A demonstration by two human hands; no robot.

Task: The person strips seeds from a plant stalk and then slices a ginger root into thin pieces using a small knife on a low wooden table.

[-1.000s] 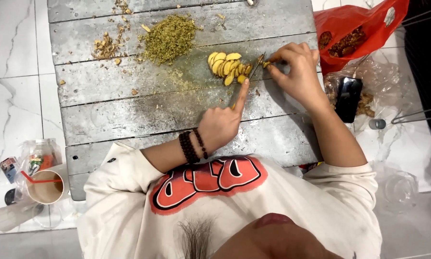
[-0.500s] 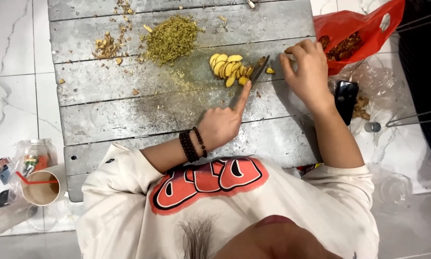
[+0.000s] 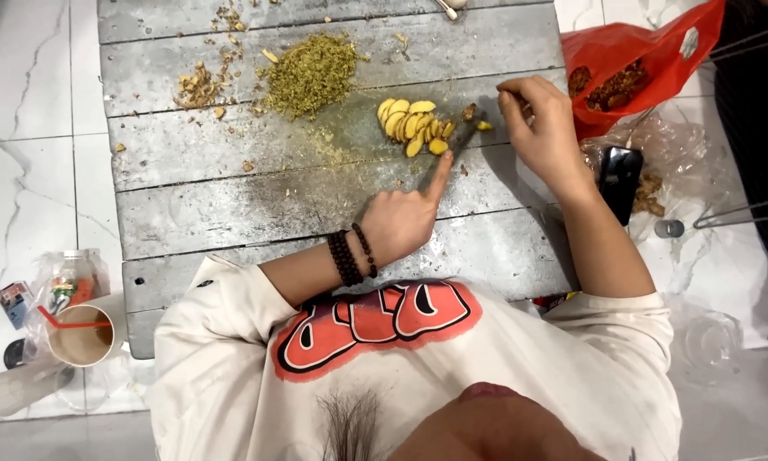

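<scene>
L hand (image 3: pixel 401 220) fist gripping knife (image 3: pixel 459 141), R hand (image 3: pixel 544 128) near slices (image 3: pixel 411 126)

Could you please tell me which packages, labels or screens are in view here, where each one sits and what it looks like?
Red plastic bag: top right, beside the grey wooden board, open, brown pieces inside.
Clear plastic bag: right, under the red one, crumpled.
Phone: right of the board, by the right hand, dark screen.
Small printed packet: far left on the floor, flat, blue, white and red.
Clear wrapped bottle: left, behind a paper cup, colourful label.
</scene>
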